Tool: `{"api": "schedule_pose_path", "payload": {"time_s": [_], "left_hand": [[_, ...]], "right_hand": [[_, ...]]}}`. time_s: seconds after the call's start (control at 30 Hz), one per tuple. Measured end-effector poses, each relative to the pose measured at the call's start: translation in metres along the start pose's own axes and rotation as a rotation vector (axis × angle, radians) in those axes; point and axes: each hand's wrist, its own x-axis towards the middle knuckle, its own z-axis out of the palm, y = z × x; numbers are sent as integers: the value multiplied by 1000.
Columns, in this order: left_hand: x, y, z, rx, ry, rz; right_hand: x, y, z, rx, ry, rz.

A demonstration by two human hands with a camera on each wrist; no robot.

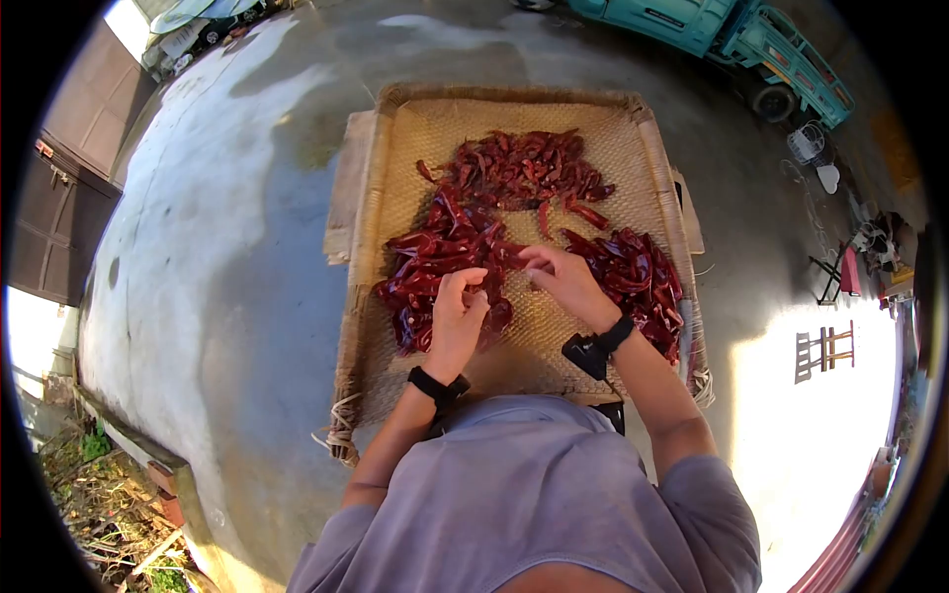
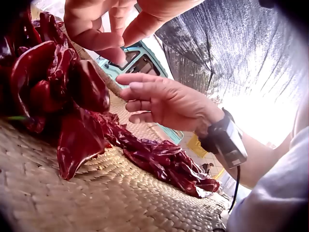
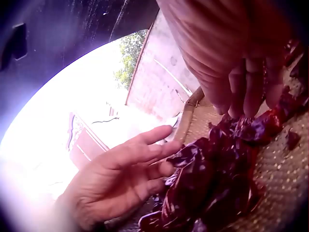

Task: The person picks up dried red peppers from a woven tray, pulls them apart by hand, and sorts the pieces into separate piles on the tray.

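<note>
Dried red chili peppers lie in three heaps on a woven tray (image 1: 405, 148): a far heap (image 1: 524, 163), a left heap (image 1: 435, 262) and a right heap (image 1: 633, 282). My left hand (image 1: 460, 311) hovers at the near side of the left heap, fingers loosely bent; in the right wrist view this hand (image 3: 130, 179) shows nothing in its grasp. Between the left and right heaps is my right hand (image 1: 568, 282), its fingertips by the left heap's edge. The left wrist view shows the right hand (image 2: 169, 101) with relaxed, spread fingers and nothing held.
Raised rims of the tray surround the peppers, and a wooden board (image 1: 348, 188) sticks out at its left. On the concrete floor beyond stands a turquoise three-wheeled vehicle (image 1: 732, 40). A small wooden stool (image 1: 825, 354) is off to the right.
</note>
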Motion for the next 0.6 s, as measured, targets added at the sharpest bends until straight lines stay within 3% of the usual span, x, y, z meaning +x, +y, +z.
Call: {"api": "schedule_pose_path", "payload": {"time_s": [0.03,0.1,0.27,0.37,0.53,0.6], "left_hand": [[-1,-4,-2,26,3,-2],[0,-12,-5,77,9,-11],[1,-15,-6,190,-70,-99],[-1,-12,-4,366,-79,3],[1,-6,-6,446,-113,-80],[2,-6,-6,481,-111,-91]], "right_hand": [[7,6,-9,-68,31,69],[20,31,-23,-551,286,30],[53,105,-39,-986,496,138],[57,95,-46,-992,367,330],[51,77,-41,-881,470,266],[38,51,-36,-666,348,214]]}}
